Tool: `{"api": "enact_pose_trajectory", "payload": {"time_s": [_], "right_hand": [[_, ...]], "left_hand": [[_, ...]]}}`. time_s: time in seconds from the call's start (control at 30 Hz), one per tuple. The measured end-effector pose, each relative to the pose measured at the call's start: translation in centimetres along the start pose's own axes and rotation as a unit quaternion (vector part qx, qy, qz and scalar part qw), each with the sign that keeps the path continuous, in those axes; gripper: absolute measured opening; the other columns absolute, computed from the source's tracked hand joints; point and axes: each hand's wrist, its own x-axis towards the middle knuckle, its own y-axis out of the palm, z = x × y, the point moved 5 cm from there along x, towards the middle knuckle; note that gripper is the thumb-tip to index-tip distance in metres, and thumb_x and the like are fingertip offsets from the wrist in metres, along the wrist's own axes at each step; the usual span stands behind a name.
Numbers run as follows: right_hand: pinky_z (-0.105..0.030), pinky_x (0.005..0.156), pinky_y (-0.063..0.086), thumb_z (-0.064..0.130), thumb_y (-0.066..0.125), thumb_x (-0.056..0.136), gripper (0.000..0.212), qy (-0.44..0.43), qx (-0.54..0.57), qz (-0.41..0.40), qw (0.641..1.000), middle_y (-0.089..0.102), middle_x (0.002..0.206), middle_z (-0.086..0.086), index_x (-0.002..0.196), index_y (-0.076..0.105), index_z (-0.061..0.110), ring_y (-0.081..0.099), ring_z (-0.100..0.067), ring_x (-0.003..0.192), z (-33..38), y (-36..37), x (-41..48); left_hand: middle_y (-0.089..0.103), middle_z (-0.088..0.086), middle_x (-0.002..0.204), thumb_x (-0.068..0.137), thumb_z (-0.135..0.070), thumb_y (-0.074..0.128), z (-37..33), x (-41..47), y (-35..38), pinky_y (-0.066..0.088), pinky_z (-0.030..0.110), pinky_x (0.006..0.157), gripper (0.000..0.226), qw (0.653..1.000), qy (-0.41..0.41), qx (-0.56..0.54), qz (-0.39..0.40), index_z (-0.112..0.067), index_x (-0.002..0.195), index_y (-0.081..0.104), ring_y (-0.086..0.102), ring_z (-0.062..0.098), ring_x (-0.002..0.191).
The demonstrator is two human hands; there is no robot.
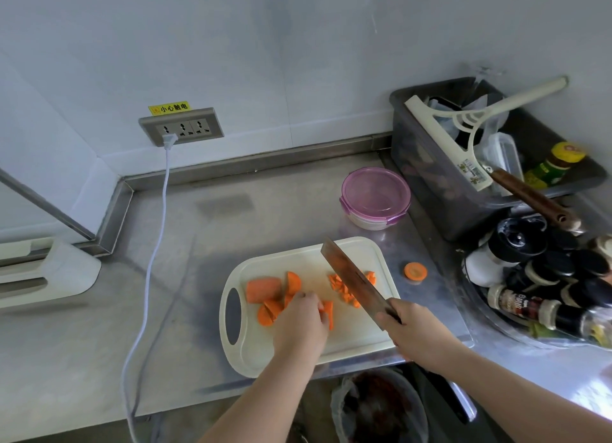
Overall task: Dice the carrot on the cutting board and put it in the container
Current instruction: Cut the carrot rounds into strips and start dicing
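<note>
A person's left hand (303, 320) curls its fingertips over a carrot strip (328, 313) on the white cutting board (311, 260), apparently steadying it for the next cut. The right hand (414, 333) clasps the handle of a cleaver (351, 280), angled over the board. Finished dice (344, 288) sit to the right, and larger carrot chunks (263, 288) wait at left. Behind the board, the round container (376, 196) has its purple lid on, with no carrot visible inside. One carrot slice (415, 271) lies stray on the steel counter (198, 244).
</note>
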Motion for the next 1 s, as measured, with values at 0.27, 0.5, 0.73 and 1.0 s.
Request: {"api": "enact_pose_trajectory", "payload": {"time_s": [0.27,0.5,0.73,1.0], "right_hand": [[-0.018,0.047,0.034,0.025,0.043,0.099,0.027,-0.001,0.004,0.009,1.000,0.045,0.063,0.001,0.074,0.044,0.016,0.039,-0.012,0.052,0.3,0.1,0.1],[-0.026,0.051,0.035,0.027,0.043,0.098,0.027,0.002,0.003,0.010,1.000,0.043,0.063,-0.002,0.075,0.045,0.012,0.038,-0.015,0.054,0.2,0.2,0.3],[-0.021,0.046,0.034,0.026,0.045,0.098,0.029,0.005,0.023,0.000,1.000,0.041,0.060,0.001,0.072,0.042,0.014,0.036,-0.013,0.050,-0.2,-0.2,0.1],[-0.020,0.046,0.033,0.025,0.044,0.098,0.029,0.007,0.008,-0.009,1.000,0.044,0.063,-0.002,0.072,0.040,0.013,0.039,-0.016,0.053,-0.9,-0.5,-0.1]], "left_hand": [[0.049,-0.008,0.129,0.089,-0.041,0.056,4.7,1.6,-2.8,0.037,0.032,0.094,0.034,0.992,-0.008,0.125,-0.006,-0.034,0.122,0.051,0.050,0.017,0.119],[0.062,-0.011,0.113,0.091,-0.034,0.055,4.5,1.7,-2.7,0.041,0.029,0.086,0.024,0.996,0.011,0.088,-0.005,-0.030,0.114,0.051,0.058,0.015,0.106],[0.060,-0.009,0.094,0.088,-0.018,0.061,1.5,1.4,-3.5,0.048,0.027,0.072,0.004,0.990,0.123,-0.055,-0.043,-0.021,0.089,0.059,0.062,0.011,0.084],[0.058,-0.017,0.087,0.090,-0.021,0.061,0.7,-0.1,-1.6,0.039,0.007,0.063,0.009,0.984,0.118,-0.130,-0.035,-0.030,0.091,0.058,0.055,0.001,0.074]]}}
